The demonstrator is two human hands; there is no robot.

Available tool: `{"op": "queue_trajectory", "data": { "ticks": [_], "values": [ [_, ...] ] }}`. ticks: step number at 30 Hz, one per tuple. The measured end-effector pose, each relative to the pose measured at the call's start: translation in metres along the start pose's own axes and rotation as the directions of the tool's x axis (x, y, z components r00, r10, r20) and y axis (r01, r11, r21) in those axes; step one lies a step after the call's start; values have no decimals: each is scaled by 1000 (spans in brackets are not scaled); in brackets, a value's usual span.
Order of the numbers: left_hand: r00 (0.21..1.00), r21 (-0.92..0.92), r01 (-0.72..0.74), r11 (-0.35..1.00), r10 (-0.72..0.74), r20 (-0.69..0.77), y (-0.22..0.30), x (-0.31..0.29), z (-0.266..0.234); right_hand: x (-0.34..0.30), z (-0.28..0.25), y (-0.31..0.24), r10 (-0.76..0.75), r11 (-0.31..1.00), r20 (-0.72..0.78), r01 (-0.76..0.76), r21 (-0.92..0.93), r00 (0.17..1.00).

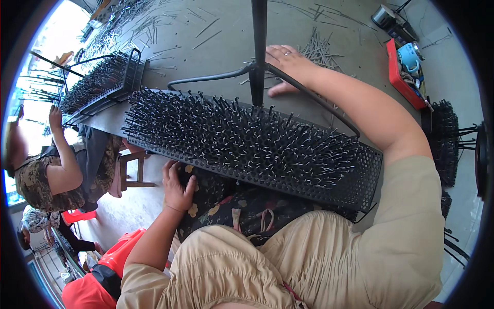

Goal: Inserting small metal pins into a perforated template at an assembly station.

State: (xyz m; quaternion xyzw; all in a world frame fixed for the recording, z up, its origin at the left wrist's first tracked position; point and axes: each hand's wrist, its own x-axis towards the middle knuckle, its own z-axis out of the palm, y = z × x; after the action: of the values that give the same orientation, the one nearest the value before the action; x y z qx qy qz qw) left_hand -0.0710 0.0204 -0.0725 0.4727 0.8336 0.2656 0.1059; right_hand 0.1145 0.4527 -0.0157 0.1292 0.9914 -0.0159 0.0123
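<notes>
Across my lap slants a long black perforated rack, packed with upright black rods whose bent tips look light. At its right end the bare mesh shows. My left hand is below the rack's near edge, against the dark floral cloth, thumb and fingers apart, nothing visible in it. My right arm reaches around the far side, and my right hand lies low behind the black upright post, beside a heap of loose metal rods. Its thumb is stretched away from the fingers; the post hides some fingertips.
A bent black bar joins the post above the rack. Another filled rack stands at the left near a seated person. A red tray holds a blue cup. More rods lie scattered beyond; a red chair is lower left.
</notes>
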Motion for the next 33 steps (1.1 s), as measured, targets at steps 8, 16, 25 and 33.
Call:
{"op": "queue_trajectory", "data": {
  "ticks": [8, 16, 25, 33],
  "values": [
    [999, -41, 30, 999, -29, 30, -1, -1, -3, 30, -11, -9, 81, 989, 152, -99, 113, 985],
    [999, -64, 40, 997, -42, -33, -5, -4, -4, 14, 27, 1, -12, 998, -141, 21, 59, 990],
    [998, 18, -5, 1000, 6, -70, -4, -1, -5, 5, 25, -3, 41, 998, -170, -31, 63, 985],
    [1000, -55, 18, 998, -18, -6, -6, -1, -3, 10, -41, 16, 424, 562, -131, -147, 814, 896]
  ]
}}
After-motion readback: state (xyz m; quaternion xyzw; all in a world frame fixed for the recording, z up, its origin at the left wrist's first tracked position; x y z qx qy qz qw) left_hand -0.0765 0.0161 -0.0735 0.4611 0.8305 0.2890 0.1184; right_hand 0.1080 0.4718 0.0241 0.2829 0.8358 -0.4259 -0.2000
